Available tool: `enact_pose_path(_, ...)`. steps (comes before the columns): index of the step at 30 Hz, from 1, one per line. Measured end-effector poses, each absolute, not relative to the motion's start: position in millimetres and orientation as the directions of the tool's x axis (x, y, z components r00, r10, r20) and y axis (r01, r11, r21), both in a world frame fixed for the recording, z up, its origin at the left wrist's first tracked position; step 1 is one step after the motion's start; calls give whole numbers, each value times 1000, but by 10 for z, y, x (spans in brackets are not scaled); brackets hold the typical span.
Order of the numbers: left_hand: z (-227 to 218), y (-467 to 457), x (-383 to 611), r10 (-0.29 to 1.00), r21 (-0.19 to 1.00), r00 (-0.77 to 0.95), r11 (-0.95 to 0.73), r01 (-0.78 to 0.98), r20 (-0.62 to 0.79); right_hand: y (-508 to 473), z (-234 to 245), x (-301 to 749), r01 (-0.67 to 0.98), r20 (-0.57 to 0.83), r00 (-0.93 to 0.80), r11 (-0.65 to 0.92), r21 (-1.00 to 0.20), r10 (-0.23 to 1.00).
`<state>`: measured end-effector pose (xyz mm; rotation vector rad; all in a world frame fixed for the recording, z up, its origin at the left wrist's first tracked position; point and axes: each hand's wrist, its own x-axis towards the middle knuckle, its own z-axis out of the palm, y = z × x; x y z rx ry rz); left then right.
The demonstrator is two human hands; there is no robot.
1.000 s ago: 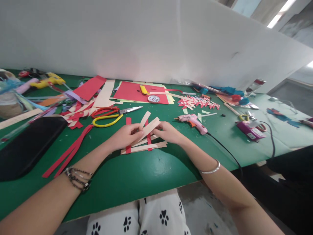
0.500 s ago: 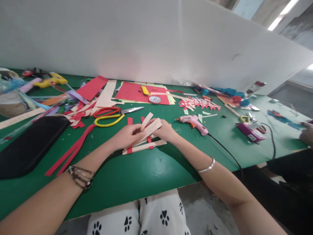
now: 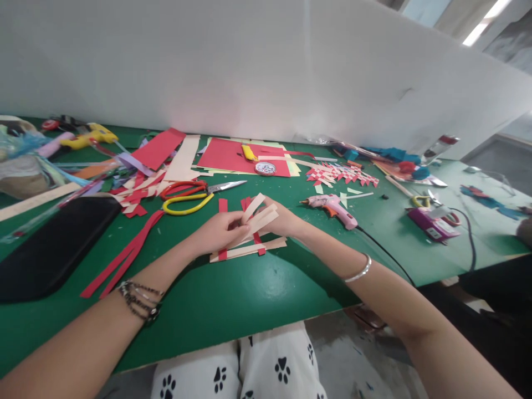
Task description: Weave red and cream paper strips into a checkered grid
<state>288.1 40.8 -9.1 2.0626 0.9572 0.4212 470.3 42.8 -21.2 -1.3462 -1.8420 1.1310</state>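
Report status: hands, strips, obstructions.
Left hand pinching cream strips. Right hand at them, grip partly hidden. Scissors, glue gun nearby, clear of both hands.

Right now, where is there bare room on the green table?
Bare patches: the table between the paper strips and its near edge, and between the black cord and the purple box. Crowded along the white panel with paper sheets and scraps.

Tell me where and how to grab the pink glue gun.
Take the pink glue gun by its handle, probably best from the near right: the handle slants that way, while the nozzle points left. Mind the black cord at the handle's end.
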Motion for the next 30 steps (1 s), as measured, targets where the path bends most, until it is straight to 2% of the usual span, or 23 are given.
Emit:
enact_pose_path(3, -80, 402, 2879, 750, 777, 661, -394, 490, -37, 436, -218, 4708, 357, -74, -303, 41, -933, 950)
enact_pose_path(7, -81, 408, 2880, 751, 755, 660, -416, 506, -28, 391, -132, 4708, 240, -137, -416, -36, -970, 899)
enact_pose_path(11, -70, 405, 2891, 758, 744, 651, -412, 525, -39, 335, -82, 4703, 196, -167, -387, -96, -976, 907)
enact_pose_path(22, -70, 406, 2902, 766, 737, 640, -402, 543, -54, 357, -112, 4764, 93, -102, -336, -75, -993, 936)
enact_pose_path(30, -43, 386, 2907, 779, 747, 623, -373, 550, -70, 390, -135, 4812, 121, -126, -368, -87, -989, 921)
